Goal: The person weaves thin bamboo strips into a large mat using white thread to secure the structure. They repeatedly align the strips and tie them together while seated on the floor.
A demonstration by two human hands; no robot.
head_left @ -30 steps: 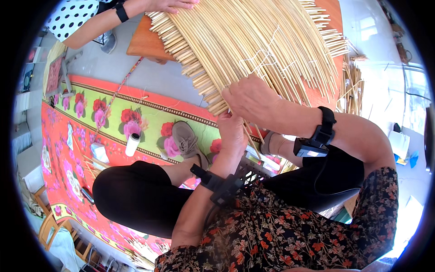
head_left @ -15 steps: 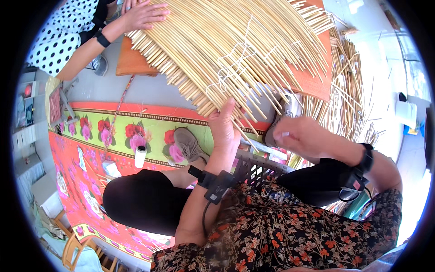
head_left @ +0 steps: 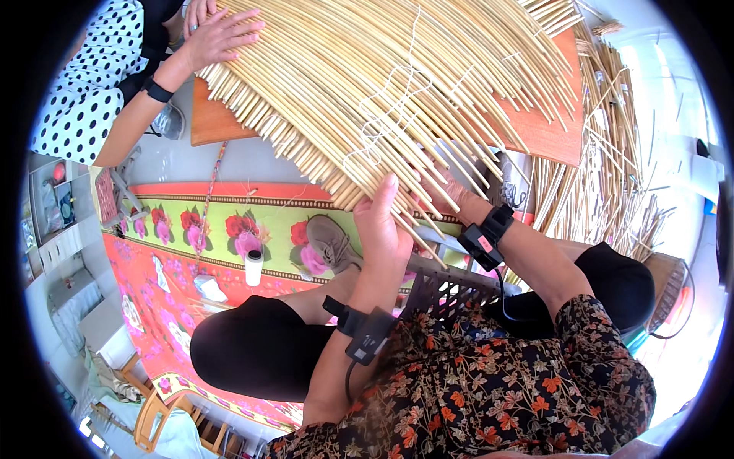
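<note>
A large mat of straw-coloured reed stalks (head_left: 329, 84), laid side by side, spreads over an orange-brown wooden board. Loose white string (head_left: 394, 99) lies tangled on its near part. At the mat's near corner my left hand (head_left: 384, 226) grips the edge stalks, thumb on top and fingers hidden underneath. My right hand (head_left: 447, 191) reaches beneath the protruding stalk ends, just right of the left; stalks cover its fingers, so its grip does not show. At the upper left another person's hands (head_left: 218, 38) rest on the mat, one lying flat.
More loose reed stalks (head_left: 612, 145) lie heaped at the right. The orange-brown board (head_left: 547, 134) shows under the mat. A dark plastic crate (head_left: 459, 287) stands between my legs. On the floral floor covering (head_left: 145, 260) are a white bottle (head_left: 253, 269) and my shoe (head_left: 332, 241).
My right hand has moved from beside the mat, left and forward, to under the stalk ends. The left hand keeps its hold. The view has shifted slightly.
</note>
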